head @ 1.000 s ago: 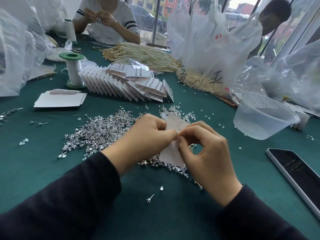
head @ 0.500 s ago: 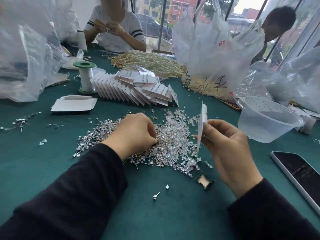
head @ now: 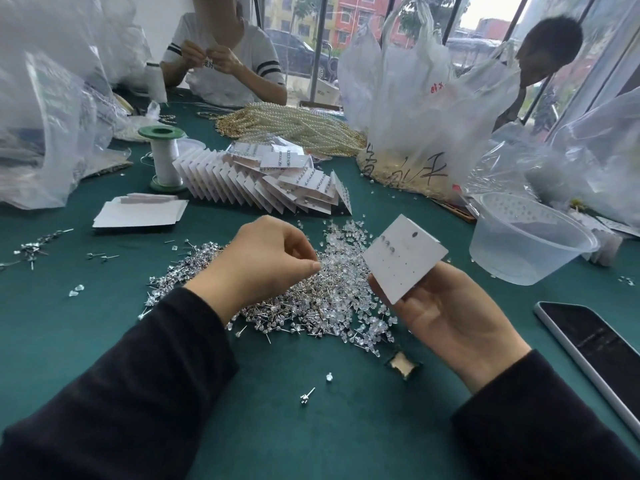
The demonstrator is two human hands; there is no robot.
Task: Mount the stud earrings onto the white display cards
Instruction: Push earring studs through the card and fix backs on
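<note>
- Your left hand (head: 263, 261) hovers over the stud pile (head: 311, 306), fingertips pinched together; whether they hold a stud cannot be told.
- Your right hand (head: 450, 317) grips the white display card (head: 405, 261) by its lower corner, just right of the pile and face up.
- A few holes are filled. Brace the card, line the post up with the next free hole, and push straight.

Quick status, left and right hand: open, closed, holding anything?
Left hand: fingertips pinched together above the stud pile; whether a stud is in the pinch cannot be told.
Right hand: holding a white display card.
</note>
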